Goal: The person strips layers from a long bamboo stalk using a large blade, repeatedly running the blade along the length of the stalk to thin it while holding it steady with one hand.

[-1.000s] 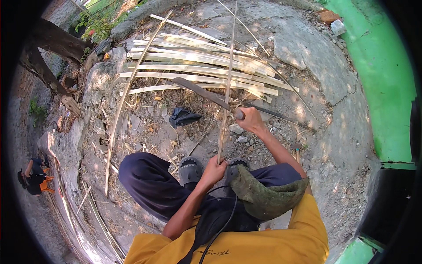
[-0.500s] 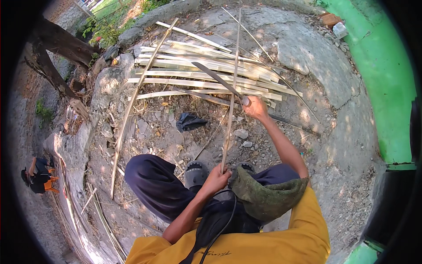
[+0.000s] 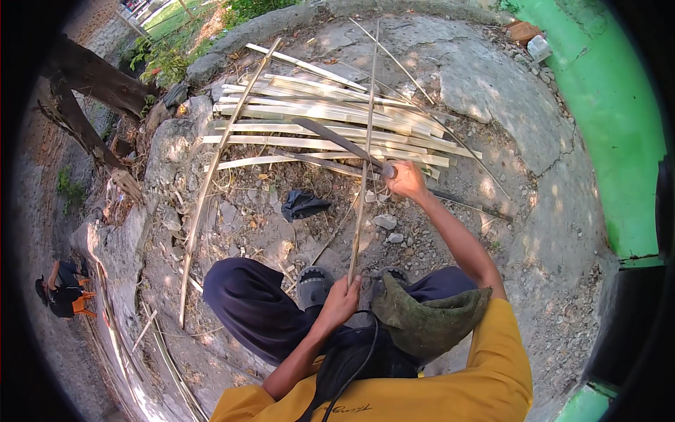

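My left hand [image 3: 340,302] is closed around the near end of a long, thin bamboo strip [image 3: 361,200], low between my knees. The strip runs away from me, over a pile of pale split bamboo strips [image 3: 309,109]. In my right hand [image 3: 408,181], out ahead with the arm stretched, is a long dark knife [image 3: 337,141]. Its blade points to the far left and crosses the held strip; whether they touch, I cannot tell. A rounded handle part shows beside my fingers. A folded green-grey cloth [image 3: 429,320] lies over my right thigh.
A crumpled black plastic piece [image 3: 304,205] and stones [image 3: 385,221] lie on the rough ground. One long strip [image 3: 211,179] slants along the left. A green wall [image 3: 605,119] borders the right. Tree trunks [image 3: 105,81] and a seated person [image 3: 65,290] are at the left.
The knife has shifted slightly nearer and to the left, across the held strip. My left hand keeps its hold and sits a little lower in view. The whole view has tilted slightly.
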Tool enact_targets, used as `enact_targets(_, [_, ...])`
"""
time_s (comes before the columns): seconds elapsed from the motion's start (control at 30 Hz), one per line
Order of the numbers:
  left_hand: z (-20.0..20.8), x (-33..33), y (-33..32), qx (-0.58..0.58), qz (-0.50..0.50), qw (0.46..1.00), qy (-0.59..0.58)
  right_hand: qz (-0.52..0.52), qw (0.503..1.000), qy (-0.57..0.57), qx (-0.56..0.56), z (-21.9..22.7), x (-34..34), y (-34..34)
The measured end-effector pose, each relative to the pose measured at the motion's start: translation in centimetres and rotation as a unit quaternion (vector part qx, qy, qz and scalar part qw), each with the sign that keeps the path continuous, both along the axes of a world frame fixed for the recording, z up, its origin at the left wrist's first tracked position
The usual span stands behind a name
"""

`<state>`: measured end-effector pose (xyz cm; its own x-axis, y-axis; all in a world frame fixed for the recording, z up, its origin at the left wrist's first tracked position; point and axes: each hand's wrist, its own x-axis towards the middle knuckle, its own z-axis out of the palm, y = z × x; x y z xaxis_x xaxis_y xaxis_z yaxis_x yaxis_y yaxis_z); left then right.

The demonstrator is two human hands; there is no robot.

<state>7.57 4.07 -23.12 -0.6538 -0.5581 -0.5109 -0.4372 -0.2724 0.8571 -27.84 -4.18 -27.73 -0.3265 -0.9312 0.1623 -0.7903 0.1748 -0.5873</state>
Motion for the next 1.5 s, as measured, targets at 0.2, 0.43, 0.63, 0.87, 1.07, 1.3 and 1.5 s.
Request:
enact_targets(0.2, [2.9,1.3,0.0,-0.004,0.001,0.999,-0.041,-0.124,0.988,-0.059,0.068,0.3,-3.9,-5.3])
enact_targets(0.43, [7.5,1.2,-1.9,0.114,-0.022,0.992,-0.040,-0.141,0.984,-0.105,0.026,-0.4,-4.1,-4.8])
enact_targets(0.63, [9.1,3.1,-4.7,-0.057,-0.006,0.997,-0.058,-0.164,0.952,-0.253,-0.056,0.9,-1.5,-1.4])
enact_targets(0.87, [10.0,2.3,-4.6,-0.143,-0.068,0.987,-0.030,-0.138,0.903,-0.395,-0.094,5.1,-0.1,4.1])
enact_targets(1.07, [11.2,-0.2,-3.9,0.162,-0.055,0.985,0.024,-0.106,0.888,-0.438,-0.095,8.2,3.7,7.2])
enact_targets(1.3, [10.9,-1.9,-2.0,0.184,-0.051,0.979,0.066,-0.126,0.867,-0.477,-0.067,6.6,6.0,6.0])
enact_targets(1.5, [8.2,-2.2,-0.6,0.122,-0.071,0.988,0.056,-0.144,0.854,-0.499,-0.040,6.3,6.9,5.0])
